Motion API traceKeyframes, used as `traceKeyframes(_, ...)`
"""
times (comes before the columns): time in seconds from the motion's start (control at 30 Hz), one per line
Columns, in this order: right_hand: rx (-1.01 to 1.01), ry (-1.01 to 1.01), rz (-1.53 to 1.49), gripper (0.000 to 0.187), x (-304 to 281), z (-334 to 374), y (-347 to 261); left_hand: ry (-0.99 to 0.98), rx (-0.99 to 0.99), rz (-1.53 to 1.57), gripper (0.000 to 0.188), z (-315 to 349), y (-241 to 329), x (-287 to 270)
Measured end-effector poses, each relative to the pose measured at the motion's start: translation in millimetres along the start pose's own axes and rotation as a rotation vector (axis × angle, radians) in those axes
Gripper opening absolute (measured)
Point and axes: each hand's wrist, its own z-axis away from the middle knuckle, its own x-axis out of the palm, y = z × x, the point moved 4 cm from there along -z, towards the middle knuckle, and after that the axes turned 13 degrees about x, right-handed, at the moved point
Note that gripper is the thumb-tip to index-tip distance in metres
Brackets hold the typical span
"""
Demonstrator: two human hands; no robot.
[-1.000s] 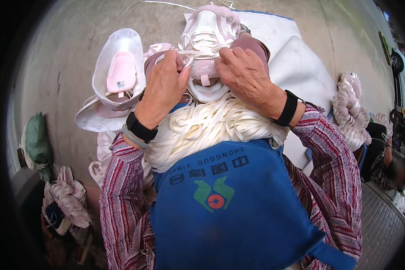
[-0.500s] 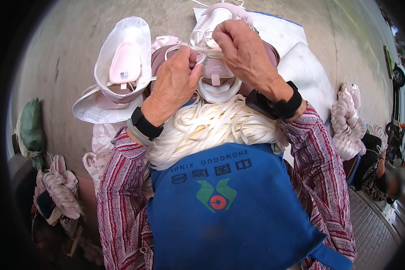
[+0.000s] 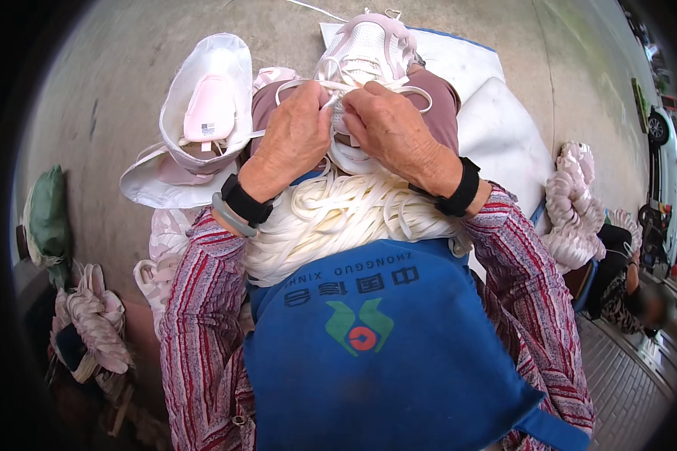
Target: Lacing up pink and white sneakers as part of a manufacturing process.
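- A blue apron (image 3: 384, 353) covers the person's lap at the bottom of the view, between striped red sleeves (image 3: 195, 316).
- Just beyond the apron's top edge lies a heap of white laces (image 3: 346, 214), piled loosely across the lap under both wrists.
- The left hand (image 3: 289, 146) has its fingers curled and pressed together, pinching a white lace at the middle of the shoe; a black wristband sits on that wrist.
- The right hand (image 3: 391, 131) meets it from the other side, fingers bent and closed on the same lace, fingertips touching the left hand's; whether the thumb grips too cannot be told.
- The white and pink shoe (image 3: 365, 45) rests on the knees under both hands, its long axis running away from the person, its far end toward the top of the view.
- To the left, a second shoe (image 3: 207, 105) lies on the concrete floor (image 3: 128, 60), opening upward.
- Bundles of pink shoe parts (image 3: 575, 203) sit at the right, and another bundle (image 3: 90, 323) at the lower left.
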Motion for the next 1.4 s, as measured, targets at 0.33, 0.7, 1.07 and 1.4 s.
traceKeyframes(0.33,-0.024,0.075,0.117,0.015,13.1,-9.8,0.0,0.121,-0.024,0.134,0.021,-3.7,-3.3,-11.2)
traceKeyframes(0.7,-0.002,0.045,0.091,0.014,15.1,-11.8,1.8,-0.162,-0.025,-0.015,0.021,-31.7,-27.0,-19.4)
traceKeyframes(1.07,-0.119,-0.072,0.276,0.008,-55.0,15.9,27.1,-0.268,0.009,0.165,0.025,-95.4,-10.5,-25.4)
traceKeyframes(1.4,-0.087,0.227,0.231,0.012,-43.3,-50.1,52.4,-0.288,-0.23,0.434,0.024,-75.1,-12.2,-3.5)
